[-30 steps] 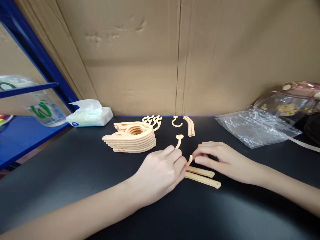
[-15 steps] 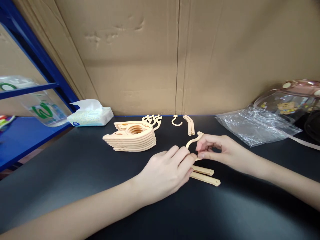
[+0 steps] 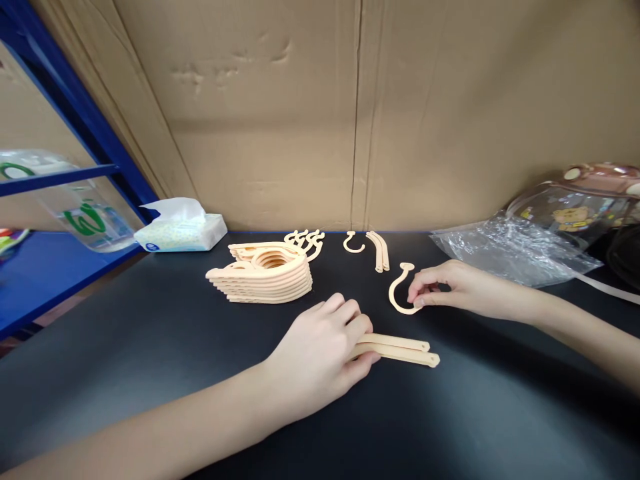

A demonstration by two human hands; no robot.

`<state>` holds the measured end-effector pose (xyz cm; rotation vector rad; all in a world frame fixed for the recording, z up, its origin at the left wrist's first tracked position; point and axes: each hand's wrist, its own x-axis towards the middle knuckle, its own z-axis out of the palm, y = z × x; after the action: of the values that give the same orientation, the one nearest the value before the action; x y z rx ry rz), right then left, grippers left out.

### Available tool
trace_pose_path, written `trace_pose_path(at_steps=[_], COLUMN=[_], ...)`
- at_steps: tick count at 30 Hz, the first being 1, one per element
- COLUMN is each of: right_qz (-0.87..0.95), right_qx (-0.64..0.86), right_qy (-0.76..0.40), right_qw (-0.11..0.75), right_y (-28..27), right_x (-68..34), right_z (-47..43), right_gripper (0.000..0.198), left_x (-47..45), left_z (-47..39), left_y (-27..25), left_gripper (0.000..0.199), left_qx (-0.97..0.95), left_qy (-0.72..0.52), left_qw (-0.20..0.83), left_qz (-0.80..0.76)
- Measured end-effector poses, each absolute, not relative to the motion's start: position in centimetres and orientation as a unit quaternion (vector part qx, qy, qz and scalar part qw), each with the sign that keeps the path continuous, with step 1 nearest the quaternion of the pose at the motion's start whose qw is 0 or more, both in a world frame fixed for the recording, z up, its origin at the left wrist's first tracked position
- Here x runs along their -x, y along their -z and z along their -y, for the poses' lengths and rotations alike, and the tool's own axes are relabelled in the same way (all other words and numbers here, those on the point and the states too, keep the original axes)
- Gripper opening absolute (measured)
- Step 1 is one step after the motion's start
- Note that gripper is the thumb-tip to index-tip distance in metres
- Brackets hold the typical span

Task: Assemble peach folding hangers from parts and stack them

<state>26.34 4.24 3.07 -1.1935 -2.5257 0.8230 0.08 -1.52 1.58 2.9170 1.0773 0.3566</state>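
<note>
My left hand (image 3: 330, 350) is closed around two flat cream plastic hanger arms (image 3: 400, 350), whose holed ends stick out to the right. In my right hand (image 3: 437, 287), thumb and fingers pinch the tip of a cream hanger hook (image 3: 395, 293) just above the table. Farther back lie another hook (image 3: 353, 245) and a pair of curved hanger arms (image 3: 379, 251). A stack of cream folding hanger bodies (image 3: 265, 283) sits to the left, with several hooks (image 3: 313, 243) behind it. My left hand hides the near ends of the arms it holds.
A tissue pack (image 3: 183, 233) stands at the back left, beside a blue shelf frame (image 3: 75, 100) and a clear plastic bottle (image 3: 90, 217). Clear plastic wrapping (image 3: 505, 250) and a transparent bag (image 3: 575, 213) lie at the right. Cardboard (image 3: 275, 133) walls off the black table's (image 3: 150, 347) back.
My right hand has moved right with the hook, away from my left hand. My left hand has drawn slightly left and down, and more of the two hanger arms shows.
</note>
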Motion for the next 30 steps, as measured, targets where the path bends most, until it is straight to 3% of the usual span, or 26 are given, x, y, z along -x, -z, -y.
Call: trace_pose_path(at_steps=[2, 7, 11, 14, 16, 20, 25, 30], right_qz=[0.867, 0.872, 0.86, 0.851, 0.847, 0.846, 0.845, 0.854], right_qx=[0.408, 0.405, 0.402, 0.407, 0.412, 0.415, 0.401, 0.389], right_qy=[-0.264, -0.245, -0.287, -0.304, -0.306, -0.302, -0.329, -0.321], right_qw=[0.113, 0.12, 0.129, 0.134, 0.136, 0.14, 0.134, 0.128], right_y=[-3.2, -3.2, -2.8, -2.7, -2.7, -2.6, -2.4, -2.3], right_x=[-26.3, -26.2, -26.3, -26.2, -26.1, -25.9, -26.0, -26.1], right_z=[-4.1, -4.1, -4.3, -4.3, -4.3, -4.3, -4.6, -4.7], right_gripper=[0.028, 0.023, 0.018, 0.017, 0.018, 0.024, 0.026, 0.026], left_x=[-0.2, 0.0, 1.7, 4.0, 5.3, 6.5, 5.9, 5.5], left_z=[1.7, 1.9, -1.3, -6.9, -11.2, -17.7, -19.8, -19.9], left_y=[-1.6, -3.5, -8.5, -12.3, -13.5, -12.0, -8.3, -7.9], left_gripper=[0.016, 0.043, 0.031, 0.04, 0.043, 0.054, 0.074, 0.058], left_qx=[-0.929, -0.913, -0.857, -0.815, -0.79, -0.693, -0.616, -0.627], left_qy=[-0.114, -0.178, -0.247, -0.199, -0.114, 0.108, 0.142, 0.124], left_qw=[0.016, -0.037, -0.074, -0.058, -0.004, 0.201, 0.24, 0.261], left_qz=[-0.351, -0.364, -0.446, -0.541, -0.602, -0.684, -0.737, -0.724])
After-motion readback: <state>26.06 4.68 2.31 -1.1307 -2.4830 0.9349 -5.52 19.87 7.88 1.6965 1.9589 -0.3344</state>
